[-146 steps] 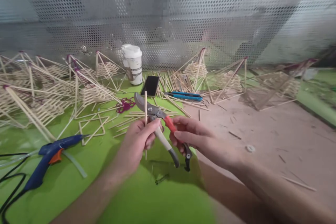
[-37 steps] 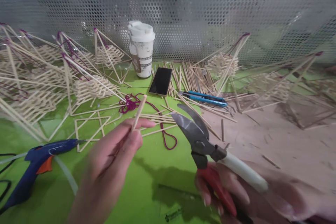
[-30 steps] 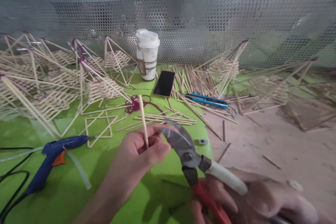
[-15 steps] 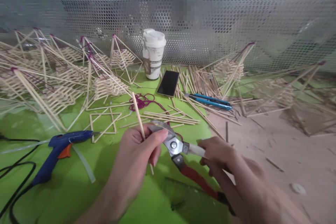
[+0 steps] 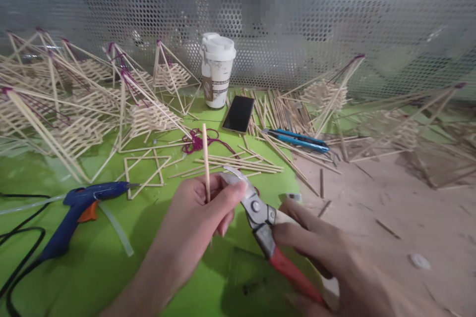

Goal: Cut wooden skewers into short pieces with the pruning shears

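Left hand (image 5: 203, 213) is pinching a stick (image 5: 205, 158) upright; right hand (image 5: 327, 252) is gripping the shears (image 5: 260, 213), blades meeting the stick, just nearer than the cup (image 5: 217, 69).

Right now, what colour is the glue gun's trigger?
Orange trigger on the blue glue gun; the head view shows it clearly.

The glue gun (image 5: 74, 208) lies left of the left hand (image 5: 201, 213), the cup (image 5: 217, 72) behind the phone (image 5: 238, 114).

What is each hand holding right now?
Left hand: closed on an upright wooden stick.
Right hand: closed on the pruning shears by the handles.
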A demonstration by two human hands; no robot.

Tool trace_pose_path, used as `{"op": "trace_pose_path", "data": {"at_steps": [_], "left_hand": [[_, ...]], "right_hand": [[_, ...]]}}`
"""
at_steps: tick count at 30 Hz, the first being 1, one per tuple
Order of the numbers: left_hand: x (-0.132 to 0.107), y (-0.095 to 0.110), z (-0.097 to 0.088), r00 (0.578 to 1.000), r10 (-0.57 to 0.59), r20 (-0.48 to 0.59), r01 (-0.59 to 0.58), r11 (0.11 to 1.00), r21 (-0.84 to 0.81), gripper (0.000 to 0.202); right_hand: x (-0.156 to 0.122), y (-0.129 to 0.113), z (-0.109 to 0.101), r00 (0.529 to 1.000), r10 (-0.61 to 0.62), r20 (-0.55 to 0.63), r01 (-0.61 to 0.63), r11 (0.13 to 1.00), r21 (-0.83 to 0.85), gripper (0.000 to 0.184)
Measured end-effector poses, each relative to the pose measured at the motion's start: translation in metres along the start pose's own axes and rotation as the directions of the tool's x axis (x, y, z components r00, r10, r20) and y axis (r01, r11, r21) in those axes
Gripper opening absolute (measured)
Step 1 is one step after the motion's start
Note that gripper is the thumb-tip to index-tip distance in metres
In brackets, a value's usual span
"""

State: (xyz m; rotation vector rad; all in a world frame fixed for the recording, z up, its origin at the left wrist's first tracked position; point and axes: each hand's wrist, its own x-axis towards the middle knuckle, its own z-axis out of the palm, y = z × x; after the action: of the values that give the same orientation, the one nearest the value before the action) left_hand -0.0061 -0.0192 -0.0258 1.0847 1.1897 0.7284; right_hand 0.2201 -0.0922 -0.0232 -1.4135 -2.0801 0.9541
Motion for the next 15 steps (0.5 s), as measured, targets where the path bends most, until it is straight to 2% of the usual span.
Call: {"op": "trace_pose_path", "data": {"at_steps": [2,4,6,8,10,12,15], "left_hand": [[-0.001,-0.002,-0.002,0.998,0.015,0.060,-0.013,1.000,-0.024,0.053],[-0.003,-0.002,-0.004,0.995,0.001,0.099,0.003,0.999,-0.040,0.051],[-0.004,-0.001,-0.005,0.994,-0.042,0.101,0.044,0.999,-0.023,0.051],[-0.004,0.001,-0.006,0.994,-0.070,0.083,0.066,0.997,0.044,0.051],[-0.003,0.001,-0.007,0.995,-0.046,0.084,0.034,0.990,0.133,0.050],[-0.001,0.002,-0.008,0.994,-0.009,0.106,-0.012,0.980,0.199,0.048],[0.001,0.001,-0.009,0.994,0.012,0.104,-0.035,0.975,0.221,0.048]], "right_hand": [[-0.005,0.008,-0.010,0.995,0.006,0.102,-0.032,0.966,0.256,0.039],[-0.008,0.019,-0.018,0.986,-0.004,0.167,-0.081,0.863,0.498,0.047],[-0.008,0.027,-0.025,0.980,0.033,0.196,-0.154,0.749,0.645,0.053],[-0.005,0.031,-0.031,0.958,0.108,0.265,-0.266,0.674,0.689,0.053],[-0.001,0.029,-0.037,0.920,0.168,0.353,-0.374,0.645,0.667,0.048],[0.004,0.024,-0.044,0.900,0.223,0.373,-0.425,0.631,0.649,0.047],[0.007,0.020,-0.051,0.881,0.259,0.396,-0.467,0.609,0.641,0.056]]}}
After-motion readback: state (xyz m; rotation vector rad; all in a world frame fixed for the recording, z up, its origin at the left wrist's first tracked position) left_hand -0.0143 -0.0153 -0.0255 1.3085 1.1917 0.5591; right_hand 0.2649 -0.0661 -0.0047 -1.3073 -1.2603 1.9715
